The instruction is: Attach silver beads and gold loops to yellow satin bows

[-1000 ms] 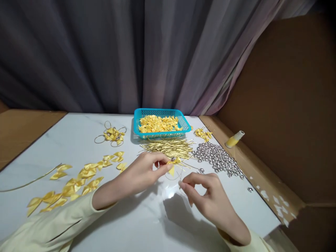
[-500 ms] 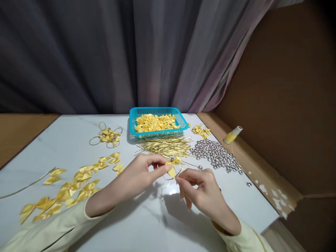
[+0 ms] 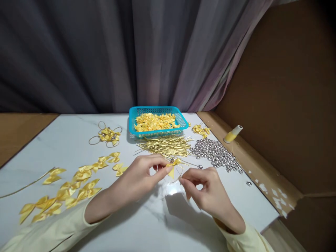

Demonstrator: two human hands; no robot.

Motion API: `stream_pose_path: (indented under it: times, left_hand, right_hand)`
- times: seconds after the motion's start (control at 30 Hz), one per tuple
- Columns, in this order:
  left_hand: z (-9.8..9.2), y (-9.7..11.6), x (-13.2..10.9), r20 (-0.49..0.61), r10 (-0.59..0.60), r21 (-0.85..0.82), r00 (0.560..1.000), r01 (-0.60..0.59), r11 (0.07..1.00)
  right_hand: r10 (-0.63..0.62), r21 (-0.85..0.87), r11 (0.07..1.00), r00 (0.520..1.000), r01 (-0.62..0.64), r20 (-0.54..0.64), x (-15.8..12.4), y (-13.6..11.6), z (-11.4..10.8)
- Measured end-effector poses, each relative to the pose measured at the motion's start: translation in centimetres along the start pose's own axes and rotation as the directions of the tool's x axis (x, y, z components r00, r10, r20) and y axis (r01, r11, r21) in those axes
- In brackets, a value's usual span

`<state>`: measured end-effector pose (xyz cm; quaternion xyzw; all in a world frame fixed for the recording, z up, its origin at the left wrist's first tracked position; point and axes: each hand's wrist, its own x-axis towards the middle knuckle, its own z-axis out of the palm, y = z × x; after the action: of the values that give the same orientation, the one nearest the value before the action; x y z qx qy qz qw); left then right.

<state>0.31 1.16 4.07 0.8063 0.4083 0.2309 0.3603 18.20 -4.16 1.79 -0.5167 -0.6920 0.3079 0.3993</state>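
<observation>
Between thumb and forefinger, my left hand (image 3: 147, 176) pinches a yellow ribbon bow (image 3: 172, 169) that has a small silver bell or bead (image 3: 172, 161) at its top. A thin gold wire (image 3: 175, 181) curves in a loop below the bow. My right hand (image 3: 203, 187) pinches that wire at the loop's right side, a little apart from the bow. Just beyond both hands lies a heap of gold wire ties (image 3: 166, 145). The pile of silver beads (image 3: 215, 154) is to the right of them.
A blue basket (image 3: 159, 133) of yellow bows stands at the back. Loose bows (image 3: 69, 190) lie on the left, below finished-looking looped bows (image 3: 109, 135). More wired bows (image 3: 201, 130) are at the back right, near a yellow thread spool (image 3: 232, 134) by the cardboard wall (image 3: 283, 105).
My right hand has shifted slightly right, away from the bow, and the wire loop looks wider. My left hand keeps its pinch on the bow, almost unmoved.
</observation>
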Motion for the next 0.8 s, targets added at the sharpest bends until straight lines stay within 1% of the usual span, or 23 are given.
stream_pose_path:
  times: [0.17, 0.37, 0.6, 0.7, 0.8]
  left_hand:
    - [-0.07, 0.51, -0.07, 0.023, -0.013, -0.025, 1.000, 0.014, 1.000]
    - [-0.10, 0.57, -0.03, 0.034, -0.030, -0.057, 0.999, 0.032, 0.998]
    - [-0.16, 0.76, 0.39, 0.085, -0.113, -0.159, 0.990, 0.125, 0.979]
    - [-0.12, 0.65, 0.34, 0.091, -0.119, -0.157, 0.989, 0.132, 0.979]
    - [-0.13, 0.33, 0.26, 0.080, -0.098, -0.123, 0.992, 0.108, 0.987]
  right_hand:
    - [-0.001, 0.009, 1.000, 1.000, 0.001, 0.024, -0.01, 0.02, 0.11]
    - [-0.010, 0.005, 1.000, 0.999, 0.009, 0.031, 0.04, 0.12, 0.26]
    - [-0.037, 0.015, 0.999, 0.999, 0.037, 0.002, -0.08, -0.19, 0.27]
    - [-0.039, 0.003, 0.999, 0.999, 0.039, 0.003, -0.17, 0.02, 0.33]
    - [-0.037, -0.024, 0.999, 0.999, 0.037, 0.007, -0.20, 0.11, 0.12]
